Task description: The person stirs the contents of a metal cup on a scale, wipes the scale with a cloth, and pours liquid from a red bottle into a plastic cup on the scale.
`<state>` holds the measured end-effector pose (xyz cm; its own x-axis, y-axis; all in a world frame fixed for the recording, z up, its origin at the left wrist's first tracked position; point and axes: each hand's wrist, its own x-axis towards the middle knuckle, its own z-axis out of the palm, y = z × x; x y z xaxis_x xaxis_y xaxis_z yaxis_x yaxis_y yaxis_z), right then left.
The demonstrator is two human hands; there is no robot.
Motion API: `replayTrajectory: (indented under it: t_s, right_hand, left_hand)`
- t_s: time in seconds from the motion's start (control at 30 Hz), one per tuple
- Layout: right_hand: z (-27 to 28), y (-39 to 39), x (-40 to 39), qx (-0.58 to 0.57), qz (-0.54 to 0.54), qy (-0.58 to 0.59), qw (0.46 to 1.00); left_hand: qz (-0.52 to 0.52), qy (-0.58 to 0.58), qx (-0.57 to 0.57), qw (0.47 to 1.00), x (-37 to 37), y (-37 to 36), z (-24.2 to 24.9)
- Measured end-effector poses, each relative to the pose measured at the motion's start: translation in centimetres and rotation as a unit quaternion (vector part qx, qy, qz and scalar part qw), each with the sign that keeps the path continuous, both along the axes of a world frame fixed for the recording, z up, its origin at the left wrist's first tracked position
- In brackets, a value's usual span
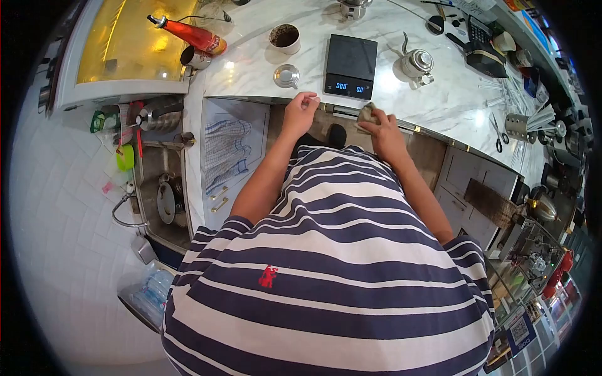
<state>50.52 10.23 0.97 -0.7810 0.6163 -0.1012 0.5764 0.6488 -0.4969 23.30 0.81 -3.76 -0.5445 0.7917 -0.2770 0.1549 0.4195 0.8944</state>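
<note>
My right hand [384, 133] is closed on a crumpled greyish-brown cloth [366, 113] at the counter's front edge, just below a black digital scale [351, 56]. The scale's display is lit in blue. To the left, my left hand [301, 114] is by the same edge, fingers loosely bent and apart, with nothing visible in them. Just beyond it stands a small clear, round dish-like piece [286, 76]. Behind that is a white cup [285, 40] with dark grounds inside. A steel gooseneck kettle [418, 63] stands right of the scale.
A red bottle [191, 35] and a metal cup [196, 57] are at the back left. A sink [150, 194] with dishes lies on the left. Scissors [500, 133], a perforated holder [517, 126] and a black card terminal [481, 47] are on the right.
</note>
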Motion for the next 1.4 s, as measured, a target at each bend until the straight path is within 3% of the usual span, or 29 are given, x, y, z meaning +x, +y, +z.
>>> replayTrajectory:
  t_s: [0.13,0.27,0.4,0.53,0.63,0.97,1.13,1.2,1.23,1.33,1.4]
  right_hand:
    - [-1.8,-2.2,-0.3,-0.135,-0.074,0.129,0.98]
    - [-2.1,-3.3,-0.7,-0.415,-0.236,0.207,0.854]
    - [-0.7,-4.8,-1.8,-0.449,-0.295,0.227,0.812]
    - [0.2,-6.9,-4.9,-0.581,-0.326,0.3,0.682]
    - [0.7,-9.5,-8.5,-0.637,-0.343,0.251,0.643]
    - [1.8,-23.3,-22.4,-0.699,-0.191,0.131,0.676]
    - [2.3,-31.7,-31.4,-0.653,-0.062,0.178,0.734]
    - [2.5,-34.8,-35.2,-0.451,0.102,0.209,0.861]
    - [2.3,-36.2,-36.9,-0.335,0.18,0.223,0.898]
    - [-0.1,-40.1,-40.6,0.012,0.326,0.213,0.921]
    - [-0.5,-41.4,-40.3,0.08,0.368,0.054,0.925]
  left_hand:
    - [0.003,-0.025,-0.01,1.0,-0.1,-1.9,0.4]
    - [0.023,-0.03,0.009,0.999,-0.5,-5.7,0.1]
    - [0.071,-0.052,0.03,0.996,-0.8,-11.4,0.9]
    - [0.131,-0.056,0.04,0.989,-2.1,-18.2,2.2]
    - [0.18,-0.055,0.054,0.981,-3.0,-24.5,3.2]
    - [0.372,-0.026,0.038,0.927,-2.5,-45.9,4.5]
    - [0.42,-0.007,0.026,0.907,-1.1,-52.7,4.2]
    - [0.437,0.003,0.03,0.899,-0.6,-54.2,4.4]
    - [0.449,-0.005,0.036,0.893,-0.4,-54.7,4.5]
    - [0.48,-0.033,0.054,0.875,0.2,-55.9,4.2]
    - [0.501,-0.046,0.067,0.862,0.3,-56.9,3.5]
